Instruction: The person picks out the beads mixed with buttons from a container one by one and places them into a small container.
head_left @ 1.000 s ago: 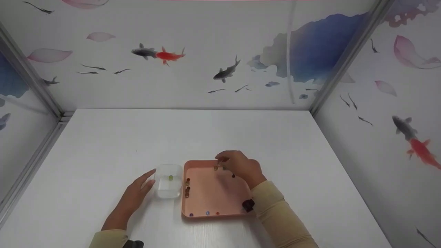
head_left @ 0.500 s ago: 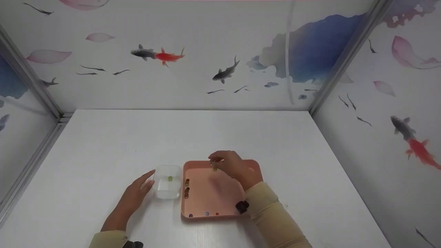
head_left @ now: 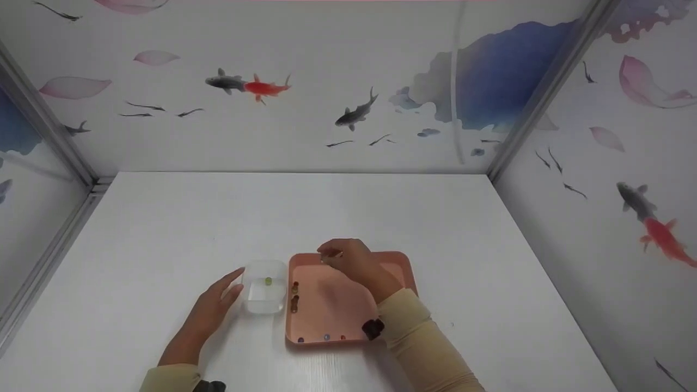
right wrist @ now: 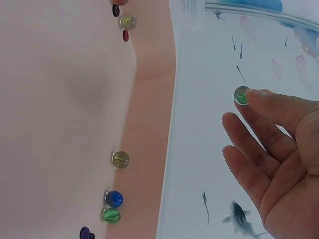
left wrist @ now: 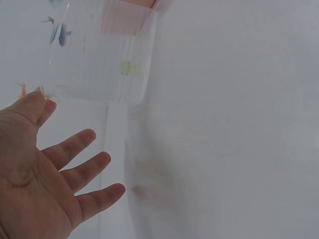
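Observation:
Between thumb and index finger, my right hand (head_left: 354,265) pinches a green glass marble (right wrist: 241,95) over the far side of the pink tray (head_left: 348,313). A yellow marble (right wrist: 120,159), a blue marble (right wrist: 114,199) and another green marble (right wrist: 111,215) lie along the tray's wall in the right wrist view. To the left of the tray stands a clear plastic box (head_left: 264,308), holding one yellow-green marble (head_left: 268,281). My left hand (head_left: 211,307) has its fingers spread, with thumb and index fingertips right at the box's left side.
Small dark red discs and marbles (head_left: 294,304) line the tray's left side. A dark blue piece (head_left: 300,340), a light blue one (head_left: 326,337) and a red one (head_left: 343,337) lie along its near edge. The white table (head_left: 218,212) is enclosed by printed panels (head_left: 305,32).
My right hand has moved left along the tray's far side with the marble in its fingertips. The left hand and the box have stayed in place.

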Tool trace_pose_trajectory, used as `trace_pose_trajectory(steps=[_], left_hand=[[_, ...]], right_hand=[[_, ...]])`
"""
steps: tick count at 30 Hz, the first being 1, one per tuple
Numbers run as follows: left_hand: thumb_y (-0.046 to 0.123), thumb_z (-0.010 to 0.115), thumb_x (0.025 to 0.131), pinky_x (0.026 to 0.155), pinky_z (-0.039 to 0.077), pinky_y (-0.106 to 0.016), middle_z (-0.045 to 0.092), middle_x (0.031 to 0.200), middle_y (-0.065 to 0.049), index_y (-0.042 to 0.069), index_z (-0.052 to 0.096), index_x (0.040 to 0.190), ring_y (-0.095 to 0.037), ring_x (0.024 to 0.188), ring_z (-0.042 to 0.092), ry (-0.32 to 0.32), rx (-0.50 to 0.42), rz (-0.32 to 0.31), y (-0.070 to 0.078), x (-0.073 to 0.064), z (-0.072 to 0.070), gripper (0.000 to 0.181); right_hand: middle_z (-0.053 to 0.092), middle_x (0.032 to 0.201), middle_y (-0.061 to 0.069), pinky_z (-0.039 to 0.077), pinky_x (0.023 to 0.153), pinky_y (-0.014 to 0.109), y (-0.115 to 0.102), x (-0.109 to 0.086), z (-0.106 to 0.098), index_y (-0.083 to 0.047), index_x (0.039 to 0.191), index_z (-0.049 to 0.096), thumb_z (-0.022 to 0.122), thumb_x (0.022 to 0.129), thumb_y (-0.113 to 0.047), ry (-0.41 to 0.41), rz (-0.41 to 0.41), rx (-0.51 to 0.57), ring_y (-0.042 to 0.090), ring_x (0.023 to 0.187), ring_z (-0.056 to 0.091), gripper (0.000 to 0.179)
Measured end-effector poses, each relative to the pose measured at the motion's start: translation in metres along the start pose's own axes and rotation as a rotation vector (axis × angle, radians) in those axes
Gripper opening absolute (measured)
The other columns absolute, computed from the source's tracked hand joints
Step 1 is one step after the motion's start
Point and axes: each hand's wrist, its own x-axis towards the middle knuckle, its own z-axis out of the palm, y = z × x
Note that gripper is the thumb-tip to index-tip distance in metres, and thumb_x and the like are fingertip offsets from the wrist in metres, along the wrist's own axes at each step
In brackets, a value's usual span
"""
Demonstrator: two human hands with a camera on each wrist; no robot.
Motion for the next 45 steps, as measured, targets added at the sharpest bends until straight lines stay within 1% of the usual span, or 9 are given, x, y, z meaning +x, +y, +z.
trace_pose_trajectory(steps=[3,9,12,18,20,24,27,35,45], left_hand=[[0.037,0.043,0.104,0.113,0.019,-0.061,0.031,0.154,-0.02,0.013,0.035,0.15,-0.043,0.142,0.023,0.002,-0.004,0.0,-0.001,0.0,0.0,0.053],[0.037,0.044,0.104,0.113,0.019,-0.061,0.03,0.154,-0.02,0.013,0.035,0.15,-0.044,0.142,0.022,-0.002,-0.002,-0.007,0.0,0.0,0.0,0.053],[0.038,0.043,0.103,0.113,0.019,-0.061,0.03,0.154,-0.02,0.014,0.035,0.15,-0.044,0.142,0.022,-0.004,-0.002,-0.007,-0.001,0.001,0.0,0.054],[0.041,0.042,0.103,0.113,0.018,-0.06,0.029,0.156,-0.017,0.017,0.034,0.151,-0.042,0.143,0.021,-0.008,-0.024,0.002,-0.006,0.003,0.0,0.054],[0.042,0.042,0.103,0.113,0.018,-0.061,0.028,0.156,-0.017,0.017,0.033,0.151,-0.042,0.143,0.021,-0.008,-0.026,0.001,-0.007,0.004,0.0,0.055],[0.042,0.041,0.103,0.113,0.018,-0.061,0.029,0.155,-0.018,0.016,0.033,0.151,-0.043,0.143,0.021,-0.004,-0.019,-0.001,-0.008,0.004,0.001,0.055],[0.041,0.041,0.104,0.113,0.018,-0.061,0.029,0.155,-0.018,0.015,0.033,0.151,-0.043,0.143,0.021,-0.002,-0.014,-0.002,-0.008,0.004,0.001,0.055],[0.04,0.042,0.103,0.113,0.019,-0.06,0.03,0.155,-0.019,0.015,0.034,0.151,-0.043,0.142,0.022,0.004,-0.001,-0.007,-0.005,0.002,0.001,0.054],[0.041,0.041,0.104,0.113,0.018,-0.06,0.029,0.155,-0.019,0.015,0.034,0.151,-0.043,0.143,0.021,-0.002,-0.007,-0.004,-0.004,0.001,0.0,0.055]], right_hand=[[0.067,0.101,-0.006,0.056,0.081,0.033,-0.002,0.001,0.002,-0.021,0.115,0.07,0.063,0.096,-0.019,-0.008,0.022,0.011,0.016,0.093,0.063,0.021],[0.066,0.1,-0.007,0.055,0.081,0.033,-0.006,0.002,0.006,-0.022,0.111,0.07,0.063,0.095,-0.018,-0.015,0.008,0.006,0.013,0.092,0.062,0.018],[0.066,0.101,-0.008,0.055,0.082,0.034,-0.009,0.002,0.008,-0.02,0.114,0.07,0.062,0.096,-0.019,-0.032,0.007,0.01,0.013,0.093,0.061,0.02],[0.068,0.103,-0.001,0.054,0.08,0.031,-0.014,0.002,0.013,-0.013,0.117,0.069,0.062,0.096,-0.015,-0.047,-0.114,-0.067,0.018,0.098,0.063,0.022],[0.069,0.104,0.0,0.054,0.08,0.03,-0.016,0.003,0.015,-0.012,0.117,0.069,0.062,0.096,-0.014,-0.05,-0.136,-0.076,0.018,0.099,0.064,0.022],[0.068,0.106,-0.001,0.054,0.08,0.028,-0.018,0.004,0.02,-0.01,0.119,0.068,0.062,0.096,-0.016,-0.064,-0.116,-0.07,0.016,0.1,0.063,0.025],[0.067,0.107,-0.004,0.054,0.081,0.029,-0.02,0.004,0.023,-0.013,0.119,0.069,0.063,0.096,-0.018,-0.067,-0.097,-0.063,0.014,0.1,0.062,0.024],[0.067,0.105,-0.004,0.054,0.079,0.026,-0.026,0.007,0.031,-0.016,0.116,0.07,0.062,0.096,-0.016,-0.078,-0.121,-0.069,0.012,0.097,0.062,0.022],[0.068,0.105,-0.004,0.053,0.083,0.028,-0.034,0.01,0.039,-0.013,0.115,0.07,0.063,0.095,-0.014,-0.102,-0.104,-0.052,0.012,0.098,0.061,0.021]])
